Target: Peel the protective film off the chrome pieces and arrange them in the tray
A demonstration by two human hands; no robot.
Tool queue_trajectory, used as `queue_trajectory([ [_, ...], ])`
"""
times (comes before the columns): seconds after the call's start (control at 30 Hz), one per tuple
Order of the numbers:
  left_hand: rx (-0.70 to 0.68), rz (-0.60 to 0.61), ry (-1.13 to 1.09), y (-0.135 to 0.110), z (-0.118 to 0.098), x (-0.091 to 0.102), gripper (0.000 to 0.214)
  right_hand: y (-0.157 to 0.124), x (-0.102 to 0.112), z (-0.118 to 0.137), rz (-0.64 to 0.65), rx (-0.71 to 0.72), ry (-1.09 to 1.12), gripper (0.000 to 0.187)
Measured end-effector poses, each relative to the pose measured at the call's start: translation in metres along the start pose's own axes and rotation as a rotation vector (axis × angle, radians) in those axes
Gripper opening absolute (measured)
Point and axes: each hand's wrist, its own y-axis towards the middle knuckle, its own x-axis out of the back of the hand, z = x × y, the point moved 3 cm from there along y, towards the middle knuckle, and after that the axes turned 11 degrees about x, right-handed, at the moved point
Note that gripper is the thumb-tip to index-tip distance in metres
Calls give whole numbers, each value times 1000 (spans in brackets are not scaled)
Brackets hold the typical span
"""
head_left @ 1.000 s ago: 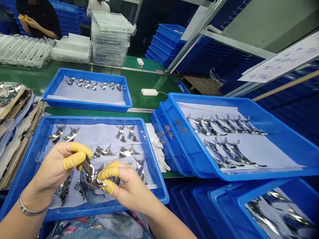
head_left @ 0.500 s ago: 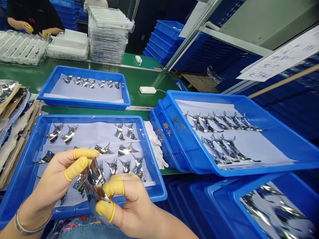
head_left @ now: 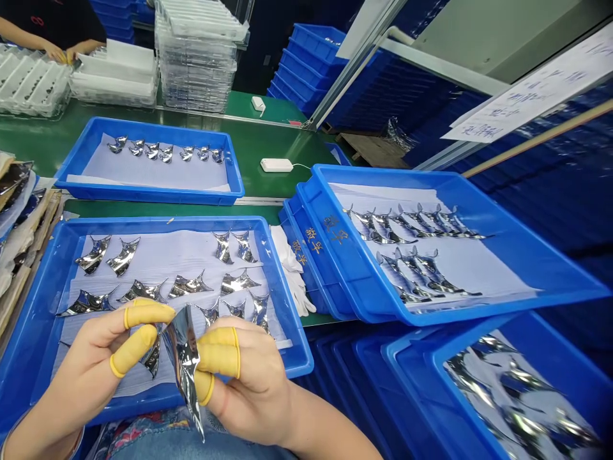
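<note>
A curved, mirror-bright metal piece [head_left: 182, 351] is held upright above the near blue tray [head_left: 309, 358], its pointed end hanging down. My right hand [head_left: 249, 377], with yellow finger cots on the fingertips, pinches its right side. My left hand [head_left: 105, 345], also in yellow cots, has index finger and thumb closed at the piece's upper left corner. Beneath, on white paper in the tray, lie several similar shiny pieces, among them one [head_left: 191, 284] just beyond my fingers. My hands cover part of the tray's front.
A farther blue tray [head_left: 148, 191] carries a row of small shiny pieces. At right, stacked blue trays [head_left: 460, 255] hold more pieces; another tray [head_left: 522, 383] sits lower. White gloves [head_left: 292, 275] lie between. Papers [head_left: 23, 255] pile up left. A co-worker's hands [head_left: 62, 54] work beyond clear plastic trays [head_left: 196, 57].
The metal piece has turned in my fingers, and its pointed end now hangs lower. My right fingers have shifted along its side. The whole view has shifted slightly.
</note>
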Motion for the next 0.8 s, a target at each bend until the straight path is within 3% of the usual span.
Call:
queue_trajectory([
  [0.1, 24, 132, 11, -1, 4, -2, 23, 1, 3, -1, -51, -86, 111, 13],
  [0.23, 57, 283, -37, -5, 9, -5, 26, 0, 5, -9, -139, -407, 474, 25],
  [0.37, 56, 343, -50, -9, 15, -8, 41, -2, 1, -16, -225, -629, 762, 19],
  [0.5, 51, 326, 28, -8, 18, -9, 36, -5, -3, -19, -277, -725, 859, 21],
  [0.8, 53, 344, 25, -7, 18, -9, 29, -12, -8, -25, -321, -799, 900, 34],
])
